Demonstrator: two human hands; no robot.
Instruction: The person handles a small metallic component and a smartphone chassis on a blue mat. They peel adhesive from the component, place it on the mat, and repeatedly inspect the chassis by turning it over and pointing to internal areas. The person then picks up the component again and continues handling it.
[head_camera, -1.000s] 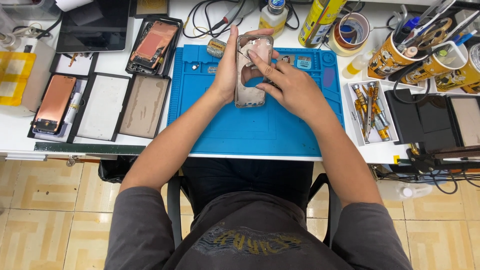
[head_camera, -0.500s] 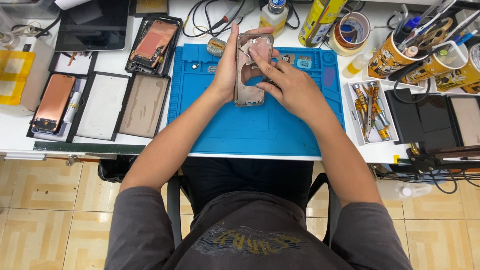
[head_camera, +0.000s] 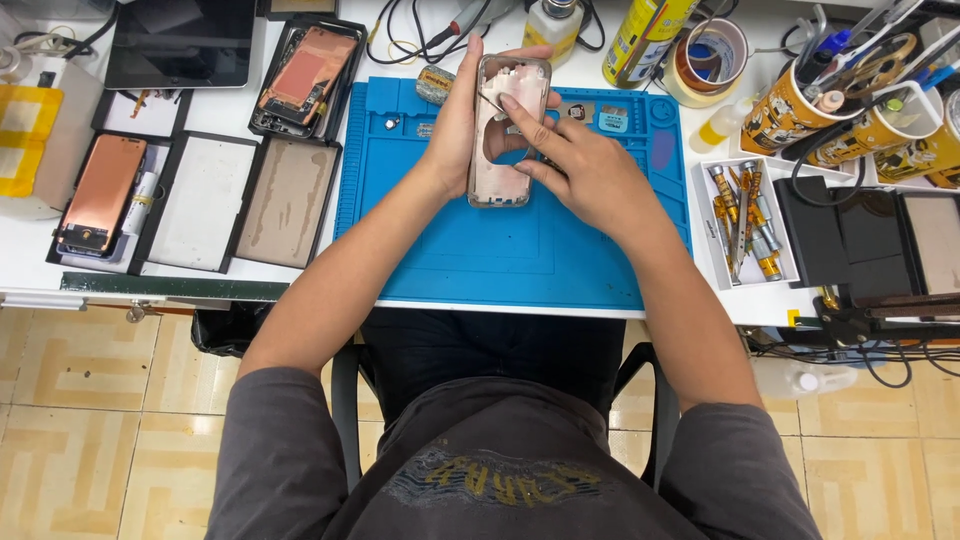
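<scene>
My left hand (head_camera: 455, 125) grips the left edge of an opened pinkish phone frame (head_camera: 500, 160), holding it upright over the blue work mat (head_camera: 500, 250). My right hand (head_camera: 570, 160) rests on the frame's right side, its index finger pressed against the upper inner part. A thin tool seems pinched in those fingers, but it is too small to tell. The frame's lower end touches the mat.
Left of the mat lie several black trays (head_camera: 200, 200) with copper-coloured phone parts (head_camera: 100, 195) and a dark tablet (head_camera: 180, 45). On the right are a tray of screwdriver bits (head_camera: 745, 210), yellow cups of tools (head_camera: 810, 100), a tape roll (head_camera: 705, 55) and bottles (head_camera: 550, 25).
Both hands stay on the phone frame in nearly the same pose; my right fingers have shifted slightly along its inner edge.
</scene>
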